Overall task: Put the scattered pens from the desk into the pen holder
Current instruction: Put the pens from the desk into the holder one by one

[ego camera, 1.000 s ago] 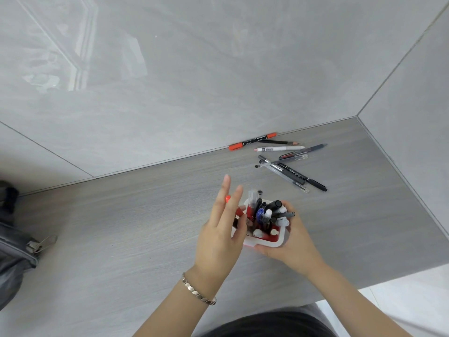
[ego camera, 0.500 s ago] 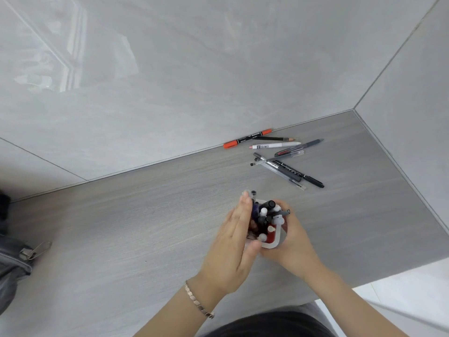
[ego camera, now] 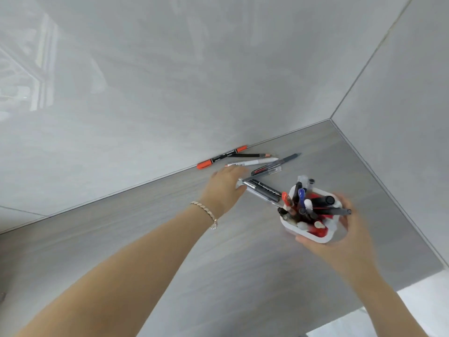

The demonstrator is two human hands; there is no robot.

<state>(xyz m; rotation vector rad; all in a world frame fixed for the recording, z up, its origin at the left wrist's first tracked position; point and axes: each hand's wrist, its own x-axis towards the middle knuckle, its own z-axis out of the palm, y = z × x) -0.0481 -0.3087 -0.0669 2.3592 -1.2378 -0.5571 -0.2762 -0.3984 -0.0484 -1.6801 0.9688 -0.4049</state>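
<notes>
My right hand [ego camera: 340,242] grips the white and red pen holder [ego camera: 311,233], which is packed with several pens and markers. My left hand [ego camera: 224,186] reaches out over the desk, and its fingers touch the near ends of a black marker [ego camera: 264,190] and a clear pen [ego camera: 260,175]. Whether they are gripped is unclear. Behind them lie an orange-capped marker [ego camera: 222,157] against the wall, a black pencil [ego camera: 247,155], a white pen [ego camera: 252,162] and a grey pen [ego camera: 284,159].
The grey wood-grain desk [ego camera: 170,239] meets glossy grey wall panels at the back and right, forming a corner [ego camera: 330,119]. The desk's front edge runs at the lower right, with white floor [ego camera: 425,300] beyond it.
My left hand left the pen holder and stretched forward to the loose pens. My right hand carried the holder to the right, and the view shifted.
</notes>
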